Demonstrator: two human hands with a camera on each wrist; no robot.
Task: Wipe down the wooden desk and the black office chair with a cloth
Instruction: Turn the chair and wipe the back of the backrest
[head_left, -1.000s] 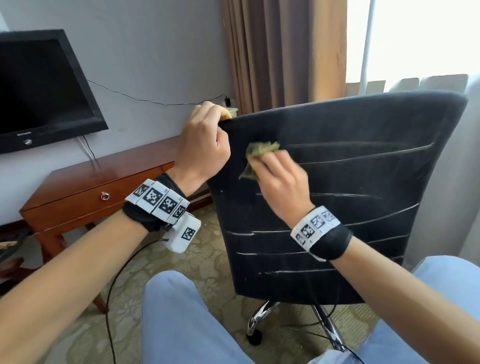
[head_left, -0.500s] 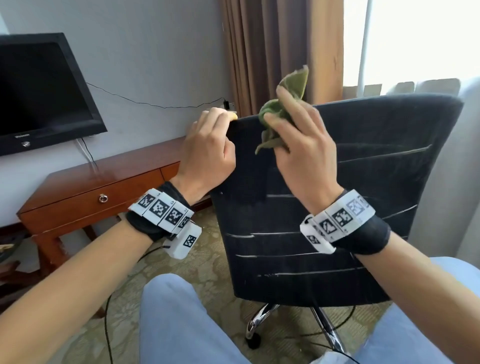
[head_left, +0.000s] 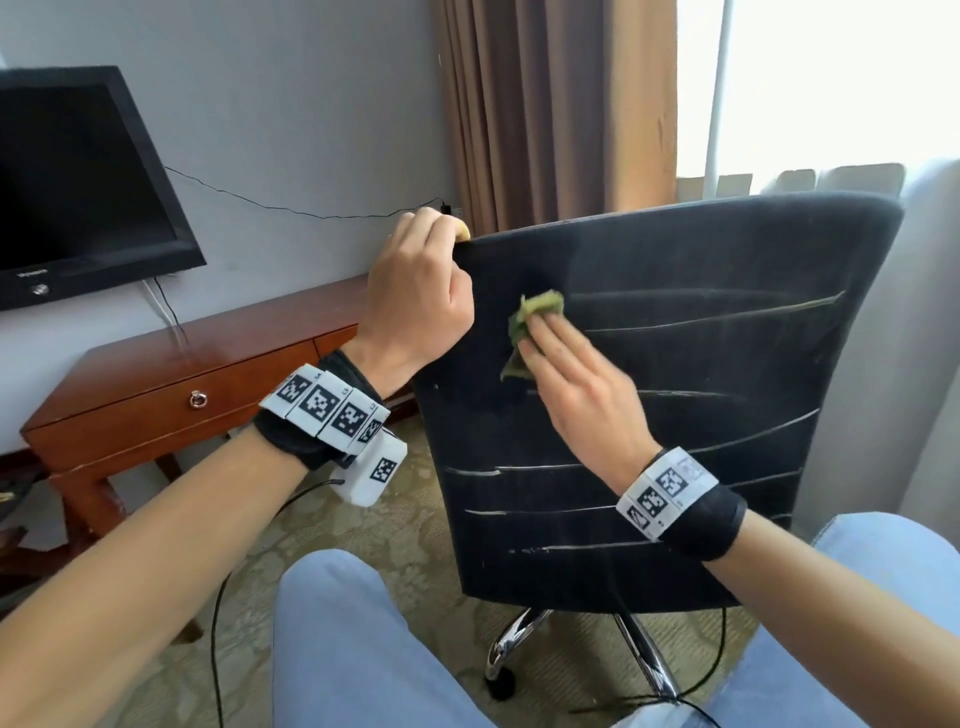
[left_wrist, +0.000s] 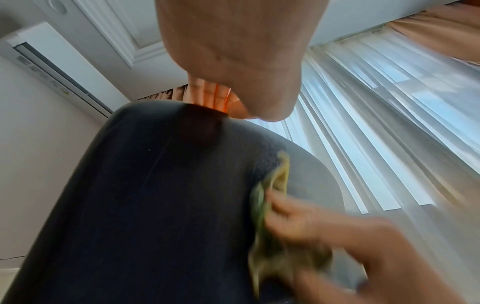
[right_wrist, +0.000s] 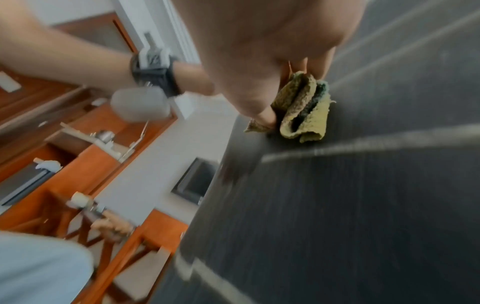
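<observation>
Head camera footage placed the black office chair (head_left: 675, 405) closest and largest, its backrest turned toward the person and filling the right half of the picture, with the wooden desk (head_left: 208, 384) standing against the wall to the left, well apart from both hands. Nothing on the desk top told whether it had been wiped; it simply had no cloth or hand on it, so I judged that part either finished or waiting, and could not tell which. Work was plainly on the chair. The left hand (head_left: 421, 291) clutched the upper left corner of the backrest, fingers curled over the top edge, apparently to steady it. The right hand (head_left: 582, 384) lay against the back panel near that same corner, its fingers fairly straight, with the thumb seeming to pinch the crumpled green cloth (head_left: 532, 332) against the fabric. By my reading only the upper left part of the backrest was being covered; the wide right side, the lower panel and the chrome base (head_left: 519, 639) looked left to do, and the seat was hidden from sight.
</observation>
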